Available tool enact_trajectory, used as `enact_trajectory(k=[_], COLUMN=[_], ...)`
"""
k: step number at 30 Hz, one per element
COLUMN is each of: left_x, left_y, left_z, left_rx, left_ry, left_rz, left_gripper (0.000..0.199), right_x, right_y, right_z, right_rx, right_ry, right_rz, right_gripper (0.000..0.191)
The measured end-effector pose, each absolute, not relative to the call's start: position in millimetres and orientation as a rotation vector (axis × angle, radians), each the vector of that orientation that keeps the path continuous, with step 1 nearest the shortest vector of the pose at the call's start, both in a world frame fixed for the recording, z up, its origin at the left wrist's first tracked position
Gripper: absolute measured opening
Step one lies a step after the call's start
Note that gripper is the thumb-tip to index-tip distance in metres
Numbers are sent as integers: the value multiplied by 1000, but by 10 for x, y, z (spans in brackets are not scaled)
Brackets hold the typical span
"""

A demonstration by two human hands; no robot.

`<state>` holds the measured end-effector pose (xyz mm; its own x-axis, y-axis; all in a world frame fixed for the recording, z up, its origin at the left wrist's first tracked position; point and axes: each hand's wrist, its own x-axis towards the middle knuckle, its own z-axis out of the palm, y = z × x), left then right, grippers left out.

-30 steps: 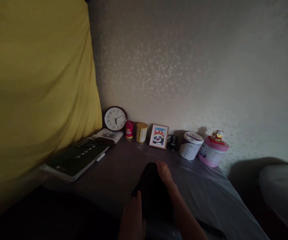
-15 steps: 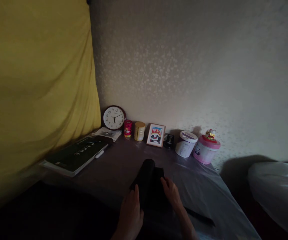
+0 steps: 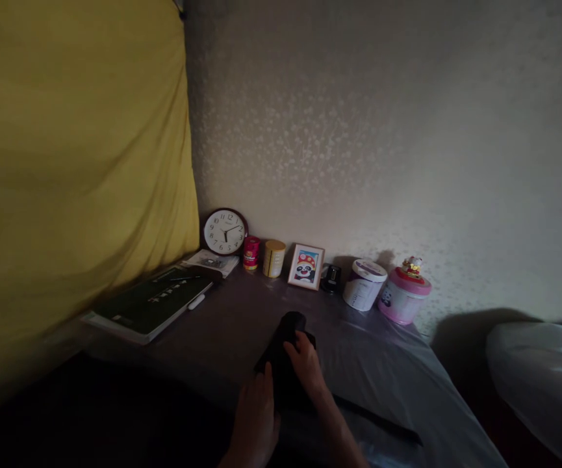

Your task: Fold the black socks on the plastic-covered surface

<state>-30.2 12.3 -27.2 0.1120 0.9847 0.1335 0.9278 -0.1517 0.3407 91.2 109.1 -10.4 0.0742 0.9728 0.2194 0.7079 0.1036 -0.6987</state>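
Observation:
A dark, rolled or folded black item [image 3: 281,344], perhaps cloth, lies near the front of the table. My left hand [image 3: 255,416] rests on its near left side, fingers pointing forward and close together. On its upper right part is my right hand [image 3: 305,361], with the fingers curled over the black material. A black strap [image 3: 383,424] stretches from beneath my right forearm toward the right. The dim light hides the item's lower edge and exact shape.
Along the wall stand a clock [image 3: 225,232], red can [image 3: 251,253], yellow can [image 3: 274,259], framed panda picture [image 3: 306,266], small black object [image 3: 331,278], white tub [image 3: 364,285] and pink tub [image 3: 404,296]. A dark green book [image 3: 154,300] lies left, beside a yellow curtain [image 3: 80,162].
My right hand has moved left and up with a flap of the black item, folding it over toward the roll. More of the strap shows. The view has shifted slightly.

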Motion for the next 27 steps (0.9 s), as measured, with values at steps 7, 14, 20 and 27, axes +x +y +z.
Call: enact_trajectory(k=[7, 14, 20, 27], left_x=[-364, -491, -551, -319], left_y=[218, 298, 349, 421], left_z=[-369, -649, -764, -572], left_rx=[2197, 2249, 2403, 2587], left_ry=[1858, 1791, 1877, 1842], left_rz=[502, 581, 718, 984], left_gripper=[70, 67, 54, 37], right_x=[674, 588, 594, 633], right_y=[1171, 1146, 1091, 1059], right_z=[-47, 87, 160, 180], right_rx=[-1678, -1663, -1547, -1469], right_ry=[-1851, -1934, -1999, -2056], right_rz=[581, 719, 839, 776], right_gripper=[33, 21, 26, 24])
